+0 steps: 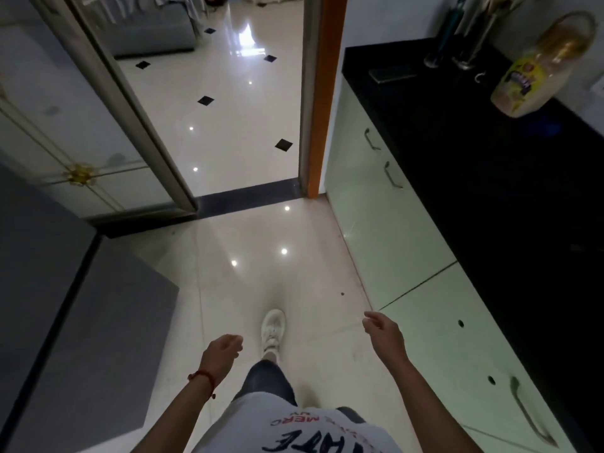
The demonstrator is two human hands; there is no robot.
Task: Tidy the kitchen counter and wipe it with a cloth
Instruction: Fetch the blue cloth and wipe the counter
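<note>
The black kitchen counter (490, 178) runs along the right side, above pale green cabinet doors (385, 230). A large plastic bottle with a yellow label (539, 70) stands on it near the far end. Close to the back corner, a flat dark object (392, 74) lies on the counter. My left hand (224, 349) hangs over the floor, fingers loosely curled, holding nothing. My right hand (382, 331) is out in front of the cabinets, fingers apart and empty. No cloth is in view.
Metal utensil stands (464, 50) sit at the counter's far end. An open doorway with an orange frame (323, 93) lies ahead, leading to a glossy tiled room. A grey surface (65, 322) fills the lower left. My white shoe (273, 328) is on the floor.
</note>
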